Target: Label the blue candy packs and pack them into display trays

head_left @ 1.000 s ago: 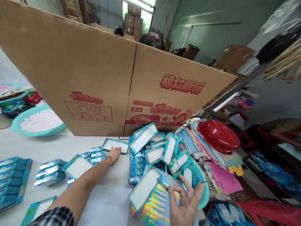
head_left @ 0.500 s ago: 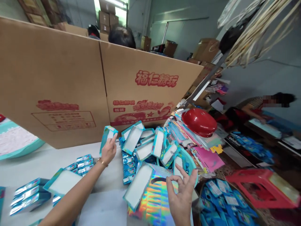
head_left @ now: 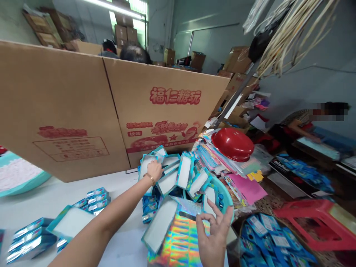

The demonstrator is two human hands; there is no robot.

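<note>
My left hand (head_left: 155,170), a bracelet at its wrist, reaches to the left side of a pile of shallow blue box trays. Its fingers are bent over the edge of a white-lined blue box tray (head_left: 146,166). My right hand (head_left: 213,233) is at the lower right, thumb and forefinger pinched in a ring, the other fingers raised. Whatever is in that pinch is too small to make out. Beside it lies a shiny rainbow sheet (head_left: 183,241) with a dark curved slot. Another blue box tray (head_left: 161,224) overlaps the sheet's left edge.
A tall cardboard carton (head_left: 78,100) walls off the back. Small blue packs (head_left: 97,200) lie on the white table (head_left: 119,215). At right are a turquoise basin (head_left: 229,200), stacked printed sheets, a red bowl (head_left: 233,144), a red stool (head_left: 311,222) and a person at work.
My left hand has moved right with the tray, from above the table onto the pile. My right hand keeps its pinch in nearly the same place. The view has shifted slightly.
</note>
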